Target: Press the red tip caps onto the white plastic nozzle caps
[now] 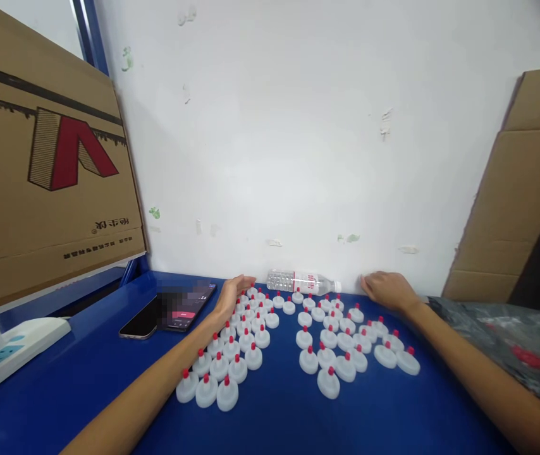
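Note:
Many small white translucent round pieces with red tips [253, 357] stand upright on the blue table, in a left group and a right group of white pieces [328, 357]. My left hand [233, 296] rests on edge along the far left side of the left group, its fingers stretched out and holding nothing. Beyond the right group, my right hand [387, 289] lies near the wall with fingers bent inward toward the middle; nothing shows in it. A clear plastic bottle [304, 282] with a red-and-white label lies on its side between the hands.
Two phones lie left of my left forearm: a dark phone [140, 321] and a lit phone [191, 306]. A white power strip [18, 347] and a large cardboard box [9, 189] stand farther left. A grey plastic bag [488, 341] and folded cardboard [511, 208] are at right.

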A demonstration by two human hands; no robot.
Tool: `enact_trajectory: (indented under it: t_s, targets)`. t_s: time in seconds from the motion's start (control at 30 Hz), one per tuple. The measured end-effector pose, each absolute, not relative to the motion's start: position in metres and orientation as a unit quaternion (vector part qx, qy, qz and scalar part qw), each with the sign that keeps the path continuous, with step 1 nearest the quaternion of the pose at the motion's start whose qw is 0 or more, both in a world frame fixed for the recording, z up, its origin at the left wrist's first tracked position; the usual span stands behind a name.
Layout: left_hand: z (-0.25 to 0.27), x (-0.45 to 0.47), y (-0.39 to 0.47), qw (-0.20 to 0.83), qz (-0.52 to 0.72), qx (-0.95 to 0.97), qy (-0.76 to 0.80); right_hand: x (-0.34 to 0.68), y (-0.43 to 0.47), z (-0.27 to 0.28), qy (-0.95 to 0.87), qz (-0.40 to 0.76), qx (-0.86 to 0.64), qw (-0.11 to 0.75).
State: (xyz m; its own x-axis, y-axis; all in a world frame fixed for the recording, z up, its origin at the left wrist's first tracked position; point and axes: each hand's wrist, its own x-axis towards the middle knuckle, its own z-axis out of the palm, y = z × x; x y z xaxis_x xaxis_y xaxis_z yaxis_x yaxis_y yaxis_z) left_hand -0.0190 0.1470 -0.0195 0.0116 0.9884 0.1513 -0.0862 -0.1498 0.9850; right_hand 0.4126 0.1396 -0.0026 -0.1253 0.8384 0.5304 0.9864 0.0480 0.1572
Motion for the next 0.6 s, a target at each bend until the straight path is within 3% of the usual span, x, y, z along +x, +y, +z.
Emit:
enact_trajectory:
  t_s: [0.13, 0.3, 0.47, 0.6]
  targets:
    - [-0.021, -0.015, 0.147, 0.515, 0.553, 0.504, 0.418, 0.405, 0.143, -0.012, -0.723, -0.212, -0.654, 0.07]
    - [-0.021, -0.012, 0.148, 0.551, 0.558, 0.484, 0.388, 0.401, 0.145, -0.015, -0.719, -0.2, -0.665, 0.03]
    - [-0.021, -0.013, 0.147, 0.564, 0.571, 0.466, 0.372, 0.402, 0.143, -0.015, -0.723, -0.207, -0.658, 0.038]
    - [-0.02, -0.015, 0.146, 0.572, 0.58, 0.451, 0.365, 0.402, 0.142, -0.018, -0.713, -0.238, -0.653, 0.094]
